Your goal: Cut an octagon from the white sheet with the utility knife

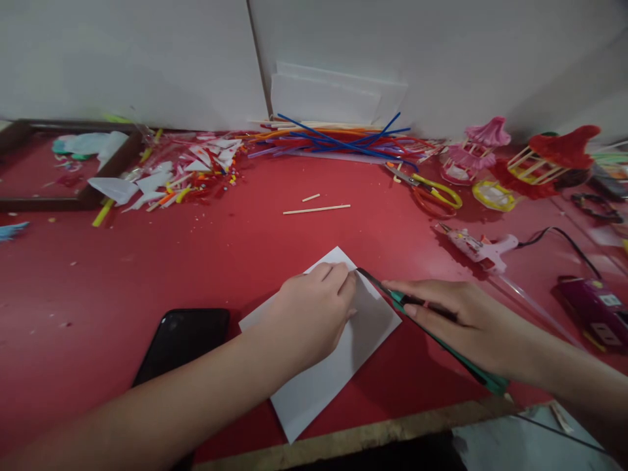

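A white rectangular sheet [324, 392] lies at an angle on the red table near its front edge. My left hand [318, 314] presses down on the sheet with its fingers bent together; whether anything small is under the fingertips is hidden. From the right, my right hand [456, 320] grips a green utility knife [483, 376], index finger stretched along it. The knife's dark blade touches the sheet's upper right part, just beside my left fingertips. Beyond the sheet lie a long thin stick [316, 209] and a short stick piece [311, 197].
A black phone [184, 340] lies left of the sheet. Scissors [432, 190], a glue gun [481, 248] and a purple box [596, 311] are on the right. Pipe cleaners [333, 140], scraps [186, 170], a dark frame [105, 176] and a red-roofed model [554, 157] are further back.
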Tool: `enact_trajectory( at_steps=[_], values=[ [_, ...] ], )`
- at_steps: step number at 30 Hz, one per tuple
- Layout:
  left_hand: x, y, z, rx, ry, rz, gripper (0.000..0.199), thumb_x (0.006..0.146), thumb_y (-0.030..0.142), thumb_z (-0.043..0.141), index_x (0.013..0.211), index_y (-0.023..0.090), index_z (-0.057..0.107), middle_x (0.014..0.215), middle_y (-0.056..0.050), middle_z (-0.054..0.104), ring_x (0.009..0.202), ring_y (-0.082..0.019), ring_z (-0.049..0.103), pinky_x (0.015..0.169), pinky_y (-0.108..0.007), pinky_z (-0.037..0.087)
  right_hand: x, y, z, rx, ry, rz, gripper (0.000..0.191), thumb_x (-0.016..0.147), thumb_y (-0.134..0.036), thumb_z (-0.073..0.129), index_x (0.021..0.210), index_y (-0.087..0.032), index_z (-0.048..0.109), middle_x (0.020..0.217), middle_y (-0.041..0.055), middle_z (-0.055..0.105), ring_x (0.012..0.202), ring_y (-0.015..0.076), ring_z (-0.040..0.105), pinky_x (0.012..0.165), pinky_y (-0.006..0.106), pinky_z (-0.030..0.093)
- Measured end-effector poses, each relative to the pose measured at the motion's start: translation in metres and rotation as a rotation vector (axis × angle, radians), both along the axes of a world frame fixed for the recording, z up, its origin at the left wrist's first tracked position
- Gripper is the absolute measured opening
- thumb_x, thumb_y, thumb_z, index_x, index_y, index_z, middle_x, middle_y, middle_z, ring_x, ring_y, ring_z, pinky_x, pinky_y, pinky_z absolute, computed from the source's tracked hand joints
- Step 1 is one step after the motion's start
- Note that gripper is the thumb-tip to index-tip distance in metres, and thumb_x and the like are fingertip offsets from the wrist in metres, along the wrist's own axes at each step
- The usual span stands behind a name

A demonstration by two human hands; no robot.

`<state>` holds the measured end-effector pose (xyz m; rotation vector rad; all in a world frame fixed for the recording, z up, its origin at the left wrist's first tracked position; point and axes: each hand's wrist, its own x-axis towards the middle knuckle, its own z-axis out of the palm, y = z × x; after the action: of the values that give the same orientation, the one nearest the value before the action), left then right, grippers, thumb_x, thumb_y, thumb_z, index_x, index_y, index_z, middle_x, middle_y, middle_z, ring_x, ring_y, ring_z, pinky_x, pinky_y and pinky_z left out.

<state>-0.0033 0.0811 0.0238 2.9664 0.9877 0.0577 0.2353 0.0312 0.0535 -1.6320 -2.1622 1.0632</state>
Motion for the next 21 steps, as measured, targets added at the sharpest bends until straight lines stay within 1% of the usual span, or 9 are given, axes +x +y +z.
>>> enact_trajectory(
  at_steps=[4, 8, 17, 21],
  values=[
    [0.0006, 0.0007, -0.0002, 0.001, 0.004, -0.001, 0.038, 0.094, 0.032, 0.055, 0.127, 0.012, 0.057, 0.124, -0.013, 0.063, 0.107, -0.027, 0.060, 0.079, -0.036, 0.055, 0.0001, -0.0029, 0.0003, 0.034, -0.041, -0.007, 0.043, 0.100, -0.031, 0.044, 0.142, -0.033, 0.053, 0.135, 0.0016, 0.064, 0.121, 0.0198, 0.062, 0.101, 0.035, 0.052],
    [0.0011, 0.0004, -0.0004, 0.006, 0.005, 0.002, 0.038, 0.094, 0.031, 0.055, 0.127, 0.012, 0.057, 0.122, -0.014, 0.063, 0.106, -0.027, 0.061, 0.078, -0.036, 0.055, -0.0003, -0.0049, 0.0011, 0.045, -0.051, -0.009, 0.042, 0.101, -0.031, 0.042, 0.141, -0.030, 0.054, 0.135, 0.0033, 0.064, 0.121, 0.0193, 0.062, 0.101, 0.035, 0.051],
    [0.0006, 0.0001, 0.0006, 0.000, 0.006, 0.000, 0.040, 0.093, 0.030, 0.058, 0.128, 0.011, 0.056, 0.123, -0.014, 0.063, 0.107, -0.027, 0.060, 0.079, -0.036, 0.054, -0.0055, -0.0026, 0.0053, 0.019, -0.032, -0.005, 0.045, 0.098, -0.026, 0.045, 0.142, -0.032, 0.053, 0.128, 0.0028, 0.069, 0.116, 0.0216, 0.065, 0.097, 0.039, 0.054],
    [0.0009, -0.0003, 0.0011, -0.003, 0.005, 0.002, 0.040, 0.093, 0.030, 0.057, 0.128, 0.011, 0.056, 0.123, -0.013, 0.063, 0.107, -0.027, 0.060, 0.079, -0.036, 0.055, -0.0059, -0.0017, 0.0068, 0.046, -0.037, 0.014, 0.047, 0.097, -0.024, 0.046, 0.143, -0.032, 0.052, 0.130, 0.0032, 0.067, 0.117, 0.0229, 0.065, 0.096, 0.039, 0.055]
  ],
)
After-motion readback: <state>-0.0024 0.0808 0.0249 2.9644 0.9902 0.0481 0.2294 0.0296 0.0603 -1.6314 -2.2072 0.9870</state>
